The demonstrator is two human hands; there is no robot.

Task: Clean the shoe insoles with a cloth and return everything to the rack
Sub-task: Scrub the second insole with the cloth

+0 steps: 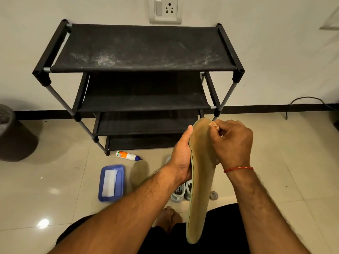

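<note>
A long tan insole (200, 189) is held upright in front of me. My left hand (180, 156) grips its left edge, thumb up along the rim. My right hand (232, 142) pinches a small pale cloth (214, 125) against the insole's top end. A second tan insole (140, 172) lies on the tiled floor. A pair of white shoes (180, 191) stands on the floor behind my left forearm, partly hidden. The black four-tier shoe rack (145, 68) stands against the wall, its shelves bare and the top one dusty.
A blue tray (101, 184) holding a white sheet lies on the floor at left. A white and orange bottle (127, 155) lies by the rack's foot. A dark bin (12, 136) stands at far left. A small round cap (213, 195) and my bare foot (168, 218) are below.
</note>
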